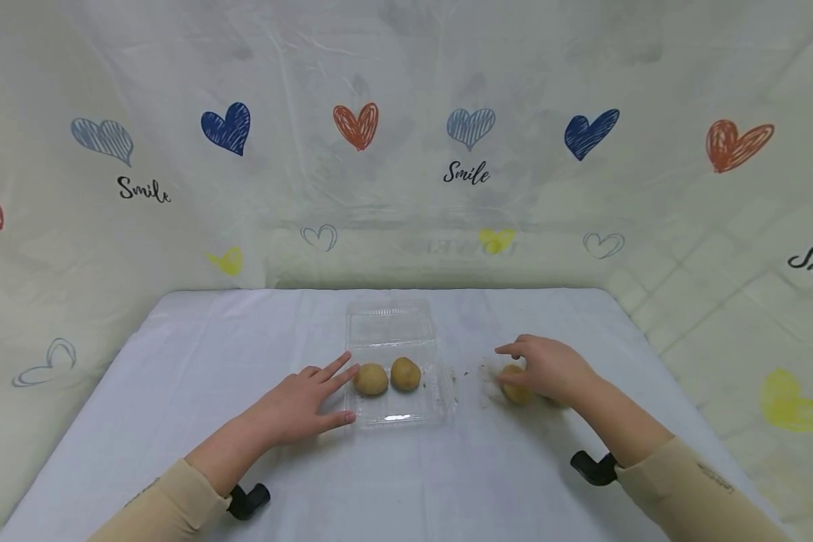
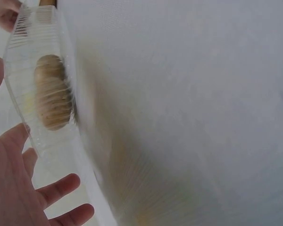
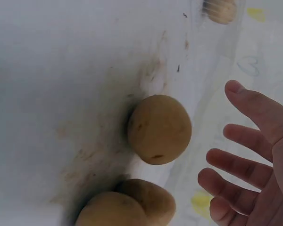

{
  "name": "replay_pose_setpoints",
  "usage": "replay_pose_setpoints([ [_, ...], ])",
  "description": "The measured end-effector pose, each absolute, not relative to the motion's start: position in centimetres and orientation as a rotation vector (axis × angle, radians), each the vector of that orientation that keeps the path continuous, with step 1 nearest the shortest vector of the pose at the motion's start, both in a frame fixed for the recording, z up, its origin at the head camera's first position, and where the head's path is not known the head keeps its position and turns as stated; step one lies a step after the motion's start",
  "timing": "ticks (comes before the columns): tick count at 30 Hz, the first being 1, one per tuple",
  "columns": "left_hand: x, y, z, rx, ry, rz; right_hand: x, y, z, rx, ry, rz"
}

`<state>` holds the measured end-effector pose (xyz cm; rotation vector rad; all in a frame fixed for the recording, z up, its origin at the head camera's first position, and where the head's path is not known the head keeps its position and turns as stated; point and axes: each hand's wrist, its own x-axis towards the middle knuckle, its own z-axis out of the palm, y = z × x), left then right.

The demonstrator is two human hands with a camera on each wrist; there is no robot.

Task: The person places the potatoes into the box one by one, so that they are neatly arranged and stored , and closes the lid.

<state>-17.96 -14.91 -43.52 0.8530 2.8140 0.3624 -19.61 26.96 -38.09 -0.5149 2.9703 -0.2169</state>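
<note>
A clear plastic clamshell box (image 1: 416,409) lies on the table with its lid (image 1: 389,325) folded back. Two potatoes, a left one (image 1: 371,379) and a right one (image 1: 405,374), sit side by side in it. My left hand (image 1: 305,403) has its fingers spread, with fingertips right at the box's left edge. Over on the right, my right hand (image 1: 549,365) hovers by a potato (image 3: 159,129), fingers apart and gripping nothing. Behind that potato, two more potatoes (image 3: 111,212) lie against each other in the right wrist view, mostly hidden by my hand in the head view.
A white cloth (image 1: 379,482) covers the table. Brown dirt smears (image 3: 87,169) and small crumbs (image 1: 465,373) mark it between the box and the loose potatoes. A pale curtain (image 1: 406,68) printed with hearts hangs behind and at the sides.
</note>
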Motion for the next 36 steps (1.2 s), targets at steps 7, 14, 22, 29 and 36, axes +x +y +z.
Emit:
replay_pose_setpoints([
  [7,-17.8,-14.8,-43.4,0.849,2.814,0.375,-19.5,27.6,-39.1,-0.41,2.954,-0.208],
  [14,-17.8,-14.9,-43.6,0.852,2.819,0.377,-19.0,27.6,-40.3,-0.348,2.958,-0.21],
  [22,-17.8,-14.9,-43.6,0.85,2.82,0.375,-18.6,27.6,-41.0,-0.354,2.967,-0.233],
  [29,-17.8,-14.9,-43.6,0.853,2.816,0.374,-18.9,27.6,-40.9,-0.421,2.917,-0.304],
  [36,-17.8,-14.9,-43.4,0.867,2.82,0.372,-19.3,27.8,-41.0,-0.35,2.861,-0.329],
])
